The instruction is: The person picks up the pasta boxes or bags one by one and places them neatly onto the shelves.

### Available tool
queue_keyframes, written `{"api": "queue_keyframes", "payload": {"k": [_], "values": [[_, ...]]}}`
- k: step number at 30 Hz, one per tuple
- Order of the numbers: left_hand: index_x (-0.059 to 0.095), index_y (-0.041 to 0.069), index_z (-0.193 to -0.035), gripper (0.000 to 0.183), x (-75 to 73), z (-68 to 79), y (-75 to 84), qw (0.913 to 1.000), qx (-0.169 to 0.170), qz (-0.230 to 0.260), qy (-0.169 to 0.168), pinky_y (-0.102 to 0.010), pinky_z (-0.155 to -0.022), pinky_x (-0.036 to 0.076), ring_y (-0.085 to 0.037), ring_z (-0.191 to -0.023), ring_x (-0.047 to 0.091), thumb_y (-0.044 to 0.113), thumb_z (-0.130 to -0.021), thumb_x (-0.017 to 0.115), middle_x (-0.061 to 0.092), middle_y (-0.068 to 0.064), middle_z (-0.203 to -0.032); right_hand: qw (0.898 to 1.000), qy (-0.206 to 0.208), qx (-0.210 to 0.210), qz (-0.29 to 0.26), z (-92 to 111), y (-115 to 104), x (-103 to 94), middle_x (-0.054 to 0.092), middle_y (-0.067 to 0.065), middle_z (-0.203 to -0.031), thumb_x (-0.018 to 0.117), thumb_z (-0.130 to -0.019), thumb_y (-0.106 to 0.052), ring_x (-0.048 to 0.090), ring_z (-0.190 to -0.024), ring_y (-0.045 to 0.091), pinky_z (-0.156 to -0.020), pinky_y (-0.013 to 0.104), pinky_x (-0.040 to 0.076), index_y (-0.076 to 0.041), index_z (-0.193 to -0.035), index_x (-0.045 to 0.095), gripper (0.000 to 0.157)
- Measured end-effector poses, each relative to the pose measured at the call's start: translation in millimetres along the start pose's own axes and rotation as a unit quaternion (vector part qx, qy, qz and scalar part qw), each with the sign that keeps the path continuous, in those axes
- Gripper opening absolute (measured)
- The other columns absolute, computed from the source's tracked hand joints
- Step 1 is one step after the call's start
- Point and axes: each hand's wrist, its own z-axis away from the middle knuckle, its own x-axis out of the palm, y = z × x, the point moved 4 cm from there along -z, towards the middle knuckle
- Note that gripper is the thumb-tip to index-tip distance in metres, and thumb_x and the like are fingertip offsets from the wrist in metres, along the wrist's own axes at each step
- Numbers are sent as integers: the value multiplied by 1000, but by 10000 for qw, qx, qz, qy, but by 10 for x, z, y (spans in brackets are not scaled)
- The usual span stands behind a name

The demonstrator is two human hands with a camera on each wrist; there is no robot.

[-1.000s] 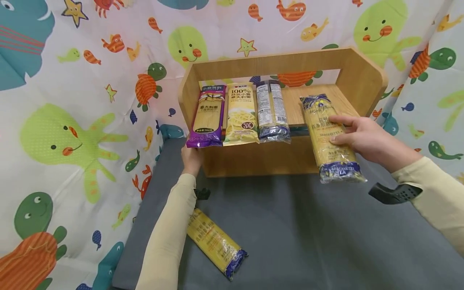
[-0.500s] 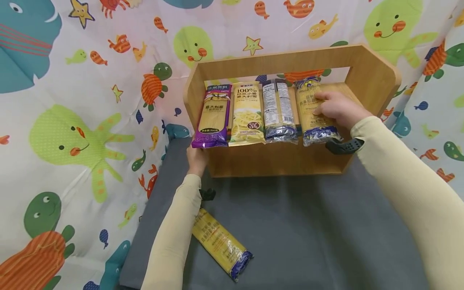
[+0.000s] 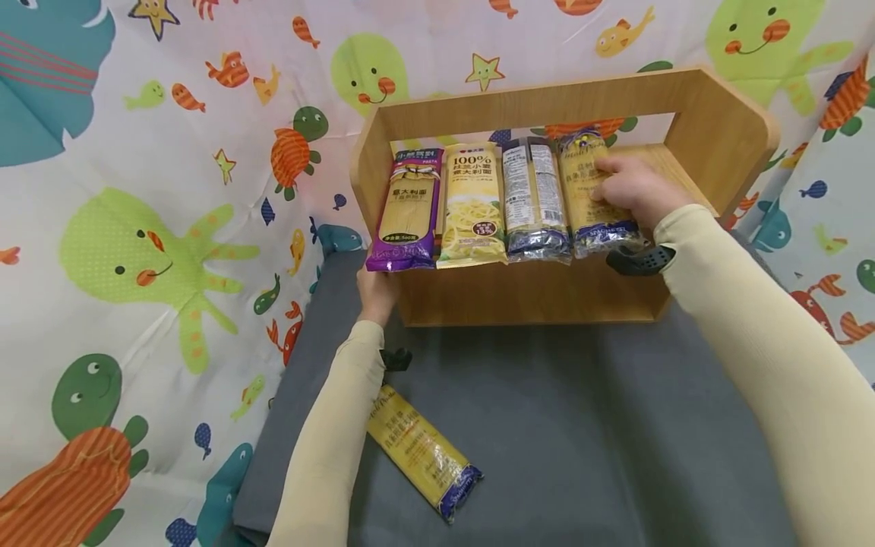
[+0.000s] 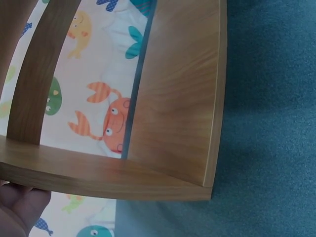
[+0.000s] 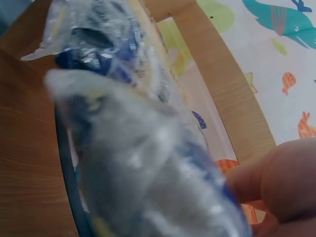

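A two-tier wooden shelf (image 3: 540, 300) stands on the grey surface, its upper board bearing a row of pasta packs. From the left come a purple pasta pack (image 3: 409, 209), a cream pasta pack (image 3: 472, 205) and a clear pasta pack with a white label (image 3: 536, 197). At the right end of the row, my right hand (image 3: 636, 186) grips a yellow spaghetti pack (image 3: 581, 178) by its right side; its blurred wrapper fills the right wrist view. My left hand (image 3: 377, 292) holds the shelf's left side panel (image 4: 98, 173), fingertips partly hidden behind its edge.
Another yellow spaghetti pack (image 3: 420, 452) lies slanted on the grey surface (image 3: 533, 425), its upper end hidden by the left sleeve. A cloth with sea animals (image 3: 171, 251) hangs behind and beside the shelf. The shelf's right side panel (image 3: 724, 137) stands right of my right hand.
My right hand has carried the yellow spaghetti pack up and back from in front of the shelf onto the upper board, beside the clear pack. My left hand keeps its place on the shelf.
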Motion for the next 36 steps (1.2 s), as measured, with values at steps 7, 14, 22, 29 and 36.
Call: {"api": "queue_keyframes", "payload": {"k": [7, 14, 22, 29, 36], "values": [[51, 11, -142, 39, 1, -13, -6, 10000, -14, -30, -33, -32, -59, 46, -30, -80, 64, 28, -108, 47, 72, -19, -101, 9992, 342, -120, 182, -21, -1, 15, 19, 27, -165, 44, -104, -13, 49, -114, 32, -71, 20, 46, -18, -164, 3, 73], [55, 9, -139, 37, 29, 15, -1, 9999, 25, -123, 3, -36, -61, 45, -30, -77, 61, 25, -107, 47, 72, -21, -97, 9888, 1357, -59, -620, 107, 183, -121, 28, 24, -162, 52, -102, -20, 49, -119, 26, -64, 17, 48, -21, -165, 15, 73], [54, 9, -139, 36, 6, -6, -10, 10000, 26, 48, 9, -33, -58, 48, -30, -78, 64, 23, -106, 49, 72, -19, -99, 9799, 1836, -179, -762, 477, 590, -209, 55, 0, -130, 56, -102, -35, 55, -88, -1, -66, 14, 52, -15, -157, 37, 62], [53, 10, -140, 37, -19, -18, -26, 9999, -89, 132, -5, -30, -55, 47, -31, -77, 65, 25, -107, 49, 71, -19, -96, 9877, 1123, -387, -1016, 811, 1120, -1, 59, -36, -90, 47, -106, -44, 61, -83, -10, -70, 19, 56, -30, -127, 53, 26], [54, 9, -140, 36, 6, -12, -18, 10000, -58, -26, -1, -31, -55, 47, -31, -76, 65, 23, -106, 48, 72, -19, -98, 9970, 53, -208, -743, 943, 1553, 511, 69, -17, -105, 38, -110, -38, 63, -87, -10, -75, 27, 58, 0, -145, 43, 52]]}}
